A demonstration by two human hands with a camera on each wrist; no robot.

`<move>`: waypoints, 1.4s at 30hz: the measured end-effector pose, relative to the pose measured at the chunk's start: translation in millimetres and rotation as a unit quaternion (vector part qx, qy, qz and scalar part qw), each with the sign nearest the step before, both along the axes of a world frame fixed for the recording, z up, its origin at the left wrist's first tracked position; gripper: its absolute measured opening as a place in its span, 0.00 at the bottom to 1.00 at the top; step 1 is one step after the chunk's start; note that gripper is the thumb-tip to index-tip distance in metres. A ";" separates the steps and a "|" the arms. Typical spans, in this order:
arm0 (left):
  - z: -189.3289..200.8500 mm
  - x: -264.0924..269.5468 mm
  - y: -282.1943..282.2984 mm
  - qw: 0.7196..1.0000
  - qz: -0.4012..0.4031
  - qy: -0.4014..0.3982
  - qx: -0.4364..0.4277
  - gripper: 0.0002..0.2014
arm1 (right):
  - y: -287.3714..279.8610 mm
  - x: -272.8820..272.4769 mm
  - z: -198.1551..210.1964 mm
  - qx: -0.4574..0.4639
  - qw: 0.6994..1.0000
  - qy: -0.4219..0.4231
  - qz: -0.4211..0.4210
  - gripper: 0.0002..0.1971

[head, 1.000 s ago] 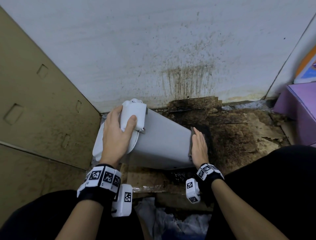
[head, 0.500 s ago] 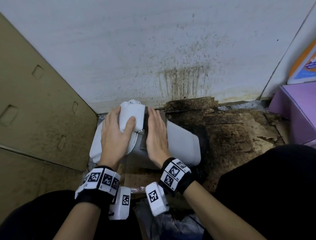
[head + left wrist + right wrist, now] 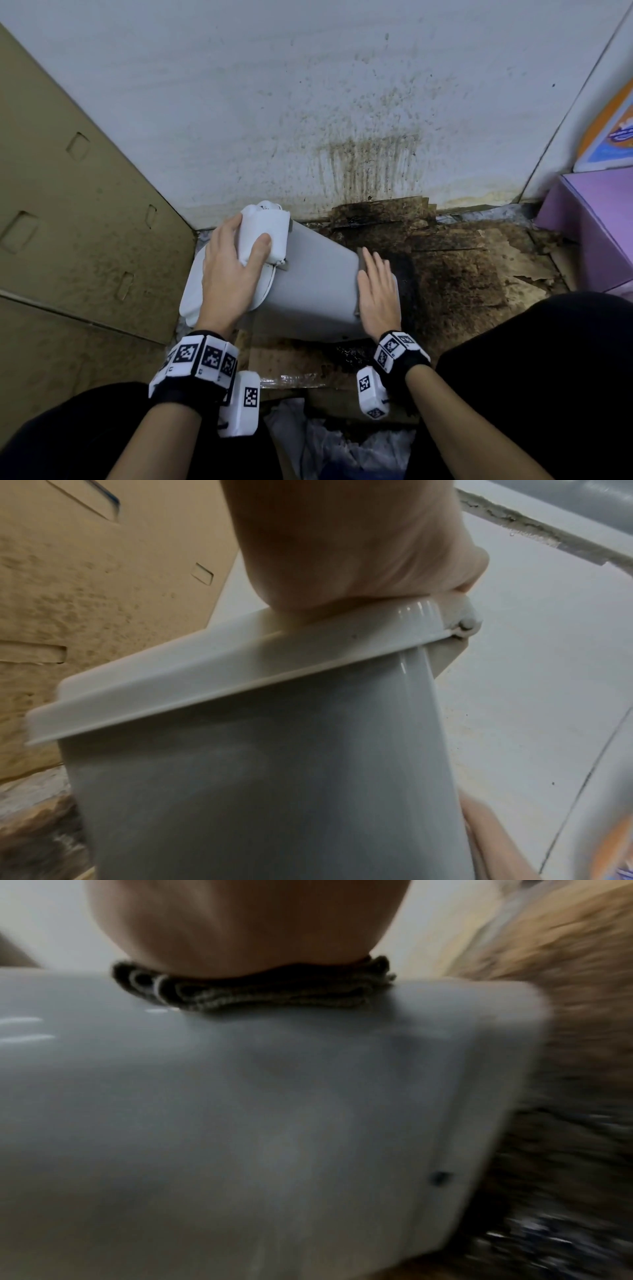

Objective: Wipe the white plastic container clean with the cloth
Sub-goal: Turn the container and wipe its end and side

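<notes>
Head view: container [image 3: 318,291] lay on its side at frame centre on stained cardboard [image 3: 462,281]. Left hand [image 3: 229,274] grasped its lid end. Right hand [image 3: 378,294] pressed flat, fingers straight, on cloth [image 3: 359,255].
Left wrist: palm [image 3: 352,547] sat on lid rim [image 3: 240,664].
Right wrist: blurred; cloth [image 3: 253,993] was sandwiched under palm.

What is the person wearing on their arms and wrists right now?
Both forearms are bare, with no sleeves or gloves. The left hand and right hand each have a black wrist strap ringed with white blocks printed with black square-pattern markers, and a white marker-tagged camera box hanging beneath each wrist.
</notes>
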State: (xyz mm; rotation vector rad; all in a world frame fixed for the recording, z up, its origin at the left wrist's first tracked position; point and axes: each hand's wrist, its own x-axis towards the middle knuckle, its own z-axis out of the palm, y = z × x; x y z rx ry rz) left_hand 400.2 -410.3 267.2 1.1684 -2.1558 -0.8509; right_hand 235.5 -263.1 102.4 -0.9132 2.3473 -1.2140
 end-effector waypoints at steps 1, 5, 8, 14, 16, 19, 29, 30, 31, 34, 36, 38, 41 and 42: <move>-0.3 -0.5 0.4 1.000 -0.001 -0.001 0.000 0.39 | 5.5 -5.9 -7.6 0.003 1.000 -0.024 -0.015 0.28; -0.3 -1.8 0.8 1.000 0.003 -0.004 -0.005 0.39 | 7.9 -13.8 -19.3 0.019 0.996 -0.081 -0.041 0.24; -1.4 -2.3 -0.8 1.000 0.008 -0.009 -0.008 0.40 | 1.8 -10.8 -14.1 0.024 0.993 -0.097 -0.070 0.26; -1.0 -7.0 2.1 1.000 0.008 -0.018 -0.019 0.40 | -18.8 16.9 22.2 0.028 0.995 -0.067 -0.072 0.31; -1.2 -8.0 2.1 0.999 0.011 -0.022 -0.022 0.40 | -27.6 35.6 47.3 -0.011 0.996 -0.074 -0.050 0.30; -1.2 -7.0 2.6 0.999 0.004 -0.023 -0.028 0.40 | -40.1 64.2 80.9 -0.063 0.998 -0.019 0.001 0.31; -2.4 -0.3 1.7 1.000 0.006 -0.021 -0.022 0.42 | -47.5 78.2 91.8 -0.094 0.993 0.039 0.058 0.31; -2.6 -0.8 1.3 1.000 0.006 -0.020 -0.022 0.42 | -47.4 76.8 92.0 -0.099 0.993 0.032 0.061 0.31; -2.6 -1.3 1.2 1.000 0.006 -0.019 -0.022 0.41 | -47.2 75.1 92.9 -0.102 0.993 0.019 0.062 0.31; -1.9 -3.6 1.3 1.000 0.006 -0.020 -0.023 0.41 | -47.9 70.7 98.5 -0.110 0.991 -0.034 0.061 0.28; -1.7 -5.5 1.6 0.999 0.008 -0.025 -0.022 0.41 | -47.9 67.3 102.4 -0.113 0.990 -0.061 0.062 0.27; -1.1 -7.1 2.3 0.999 0.007 -0.027 -0.023 0.41 | -47.2 64.5 103.6 -0.119 0.988 -0.081 0.057 0.27; 0.5 -9.0 4.4 0.999 0.004 -0.026 -0.021 0.41 | -45.3 64.3 102.0 -0.143 0.983 -0.113 0.024 0.27; 1.0 -9.6 5.3 0.999 0.004 -0.027 -0.020 0.40 | -45.0 65.2 100.6 -0.154 0.980 -0.123 0.011 0.27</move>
